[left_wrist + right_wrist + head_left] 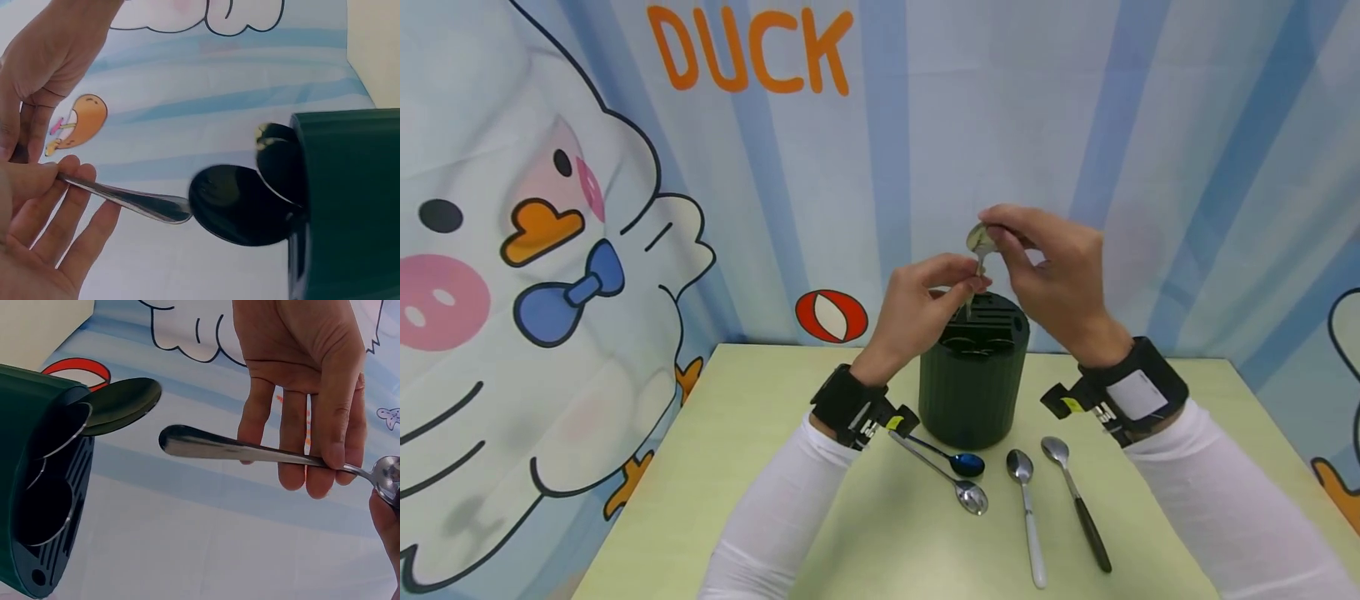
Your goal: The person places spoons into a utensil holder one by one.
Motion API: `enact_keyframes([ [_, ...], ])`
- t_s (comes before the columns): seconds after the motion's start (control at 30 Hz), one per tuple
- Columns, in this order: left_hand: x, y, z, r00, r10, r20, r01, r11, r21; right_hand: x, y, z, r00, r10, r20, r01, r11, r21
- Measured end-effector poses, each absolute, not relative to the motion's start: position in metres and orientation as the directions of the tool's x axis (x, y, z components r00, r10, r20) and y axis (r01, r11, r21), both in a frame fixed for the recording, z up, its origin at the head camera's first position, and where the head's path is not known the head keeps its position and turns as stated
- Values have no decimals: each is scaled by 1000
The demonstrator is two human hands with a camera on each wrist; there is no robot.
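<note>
My left hand [925,300] pinches the handle of a metal spoon [250,451] close to its neck. Fingers of my right hand [1063,275] hold the same spoon at its bowl [979,240]. Its bowl is up and its handle end points down, over a dark green cutlery holder [973,392]. Out of the holder's top sticks the dark bowl of another spoon [125,405]; the left wrist view shows this bowl behind the held handle's end. A gap lies between that handle end and the holder in the right wrist view.
On the pale yellow table [760,417] lie a blue spoon [966,464], a silver spoon [972,497], a white-handled spoon [1028,508] and a black-handled spoon [1082,508], all in front of the holder. A printed duck curtain [970,125] hangs behind.
</note>
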State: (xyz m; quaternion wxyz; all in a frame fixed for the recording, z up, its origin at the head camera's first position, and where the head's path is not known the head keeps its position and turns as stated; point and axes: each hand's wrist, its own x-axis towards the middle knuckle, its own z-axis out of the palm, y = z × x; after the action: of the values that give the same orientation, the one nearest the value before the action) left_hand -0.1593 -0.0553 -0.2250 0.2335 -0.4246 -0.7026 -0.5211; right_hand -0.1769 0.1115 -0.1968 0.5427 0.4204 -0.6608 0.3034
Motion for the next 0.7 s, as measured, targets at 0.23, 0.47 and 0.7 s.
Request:
enact_keyframes([
  [0.23,-197,-55,-255,-587,362,724,805,161,572,-196,115,-213,-125,-293,948,-874,485,35],
  [0.47,-223,-58,-284,-642,375,669,762,219,610,-207,118,-231,-216,-334,917,-848,530,-7],
  [0.7,-232,-58,-302,-670,406,621,732,220,645,-214,119,-249,-271,-332,904,-837,545,-51],
])
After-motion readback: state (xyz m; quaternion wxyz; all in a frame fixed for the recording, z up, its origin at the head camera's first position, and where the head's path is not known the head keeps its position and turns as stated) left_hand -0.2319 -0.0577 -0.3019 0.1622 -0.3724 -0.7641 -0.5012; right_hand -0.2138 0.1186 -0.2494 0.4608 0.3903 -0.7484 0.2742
